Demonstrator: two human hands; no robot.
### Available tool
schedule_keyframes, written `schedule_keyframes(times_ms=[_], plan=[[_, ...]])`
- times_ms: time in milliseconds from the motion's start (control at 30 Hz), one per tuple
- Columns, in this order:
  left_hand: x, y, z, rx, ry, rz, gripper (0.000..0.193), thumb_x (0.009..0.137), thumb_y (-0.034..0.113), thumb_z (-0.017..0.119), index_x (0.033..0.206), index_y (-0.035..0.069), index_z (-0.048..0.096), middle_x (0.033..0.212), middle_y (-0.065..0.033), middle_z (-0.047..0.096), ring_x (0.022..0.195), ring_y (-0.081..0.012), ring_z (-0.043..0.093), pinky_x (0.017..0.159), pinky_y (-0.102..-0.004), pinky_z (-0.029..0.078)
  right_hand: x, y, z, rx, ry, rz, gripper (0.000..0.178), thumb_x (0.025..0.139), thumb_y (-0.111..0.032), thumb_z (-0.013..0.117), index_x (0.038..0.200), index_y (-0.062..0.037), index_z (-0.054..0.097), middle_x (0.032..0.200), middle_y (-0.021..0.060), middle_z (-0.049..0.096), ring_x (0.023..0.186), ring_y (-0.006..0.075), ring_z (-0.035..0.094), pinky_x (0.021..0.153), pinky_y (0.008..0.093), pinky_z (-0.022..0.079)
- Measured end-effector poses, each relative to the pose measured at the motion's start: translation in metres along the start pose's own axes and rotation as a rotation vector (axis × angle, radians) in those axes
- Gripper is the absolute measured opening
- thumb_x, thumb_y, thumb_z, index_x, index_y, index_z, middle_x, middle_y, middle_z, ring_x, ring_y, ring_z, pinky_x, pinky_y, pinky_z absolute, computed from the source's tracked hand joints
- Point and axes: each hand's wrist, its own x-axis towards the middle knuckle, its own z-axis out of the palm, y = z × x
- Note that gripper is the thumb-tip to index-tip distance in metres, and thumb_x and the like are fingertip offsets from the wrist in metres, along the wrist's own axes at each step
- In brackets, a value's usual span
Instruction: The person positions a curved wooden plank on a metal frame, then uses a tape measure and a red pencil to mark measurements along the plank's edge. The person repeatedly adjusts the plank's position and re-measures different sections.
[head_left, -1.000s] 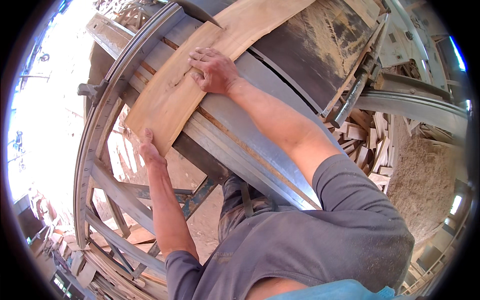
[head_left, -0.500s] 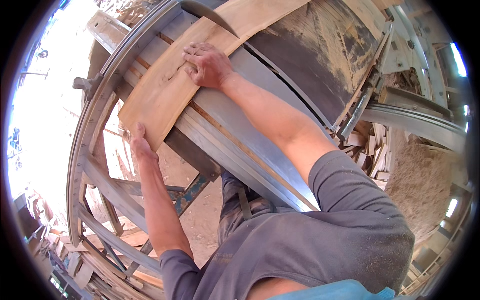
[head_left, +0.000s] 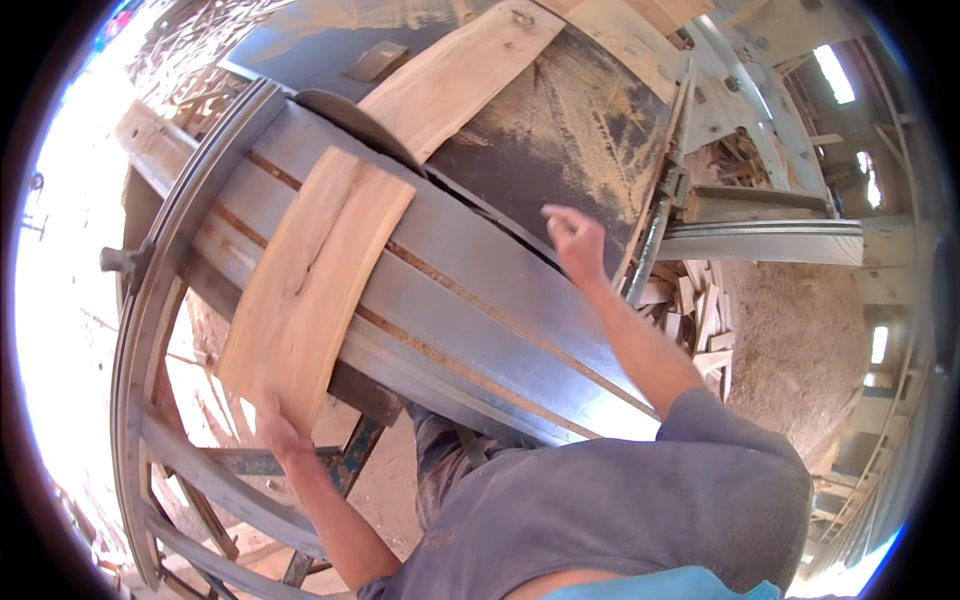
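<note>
A wooden board (head_left: 315, 265) with a dark crack along its grain lies across the silver saw table (head_left: 500, 290). My left hand (head_left: 280, 428) is closed on the board's near end, thumb on top and the other fingers hidden beneath. My right hand (head_left: 577, 240) is raised at the edge of the dark table half, apart from the board. It holds nothing, with one finger stretched out and the others partly curled. At the far end of the slot stands a dark curved saw blade (head_left: 360, 125). Beyond it lies another plank (head_left: 470, 75).
Sawdust covers the dark tabletop (head_left: 570, 110), where a small offcut (head_left: 377, 60) lies. A curved metal rail frame (head_left: 150, 270) runs along the left. To the right are a round bar (head_left: 650, 240) and a heap of wood scraps (head_left: 695, 310).
My right hand has let go of the board and moved right. The board has come back from the blade, with my left hand still on its end. The view has shifted.
</note>
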Motion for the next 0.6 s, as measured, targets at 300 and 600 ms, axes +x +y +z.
schedule_keyframes(times_ms=[300, 600], plan=[[-0.033, -0.026, -0.043, 0.103, -0.018, -0.039, 0.056, 0.095, 0.033, 0.069, 0.131, -0.005, 0.053, 0.119, -0.0131, 0.063, 0.104, -0.0234, 0.062, 0.095, -0.0353, 0.049, 0.295, -0.013, 0.093, -0.427, -0.226, -0.713, 0.042, 0.099, -0.029, 0.047, 0.133, -0.0085, 0.061, 0.142, 0.0166, 0.055, 0.134, 0.0345, 0.048, 0.113, 0.041, 0.036], [-0.09, -0.035, -0.071, 0.117, -0.163, -0.117, 0.066, 0.088, 0.038, 0.077, 0.132, -0.004, 0.051, 0.124, -0.0111, 0.06, 0.111, -0.0219, 0.058, 0.097, -0.0366, 0.047, 0.32, -0.041, 0.175, -0.696, -0.105, -0.709, 0.044, 0.1, -0.037, 0.044, 0.139, -0.0195, 0.054, 0.152, 0.0052, 0.047, 0.14, 0.0304, 0.041, 0.116, 0.0424, 0.03]])
